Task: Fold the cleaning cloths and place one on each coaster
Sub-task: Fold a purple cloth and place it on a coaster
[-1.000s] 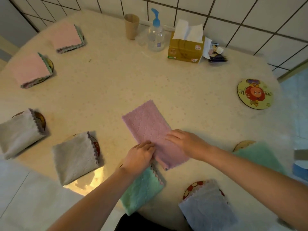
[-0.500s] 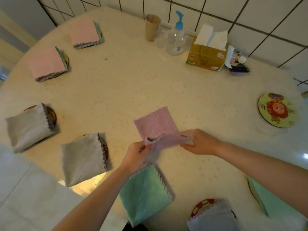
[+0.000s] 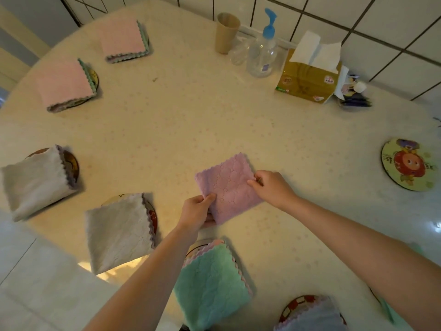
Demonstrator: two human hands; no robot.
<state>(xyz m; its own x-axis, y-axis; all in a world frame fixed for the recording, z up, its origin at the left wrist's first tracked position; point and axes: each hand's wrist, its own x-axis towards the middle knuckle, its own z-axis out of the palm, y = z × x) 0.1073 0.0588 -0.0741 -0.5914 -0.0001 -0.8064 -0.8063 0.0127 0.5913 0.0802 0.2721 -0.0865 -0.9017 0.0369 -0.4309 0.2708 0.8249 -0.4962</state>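
Note:
A purple cloth (image 3: 228, 187), folded into a square, lies on the table in front of me. My left hand (image 3: 198, 212) pinches its near left corner, and my right hand (image 3: 270, 186) pinches its right edge. A bare round coaster (image 3: 409, 163) with a cartoon picture sits at the right. Folded cloths cover the other coasters: two pink ones (image 3: 63, 83) (image 3: 123, 39) at the far left, two grey ones (image 3: 35, 180) (image 3: 119, 230) at the near left, a green one (image 3: 210, 285) below my hands, and a pale blue one (image 3: 315, 316) at the bottom.
At the back by the tiled wall stand a brown cup (image 3: 226, 32), a clear pump bottle (image 3: 263, 48) and a tissue box (image 3: 309, 75) with small items beside it. The round table's edge (image 3: 78, 256) curves along the near left over a tiled floor.
The purple cloth lay as a long strip; both hands lifted its near end and folded it over. It is a square now, with a hand at each side.

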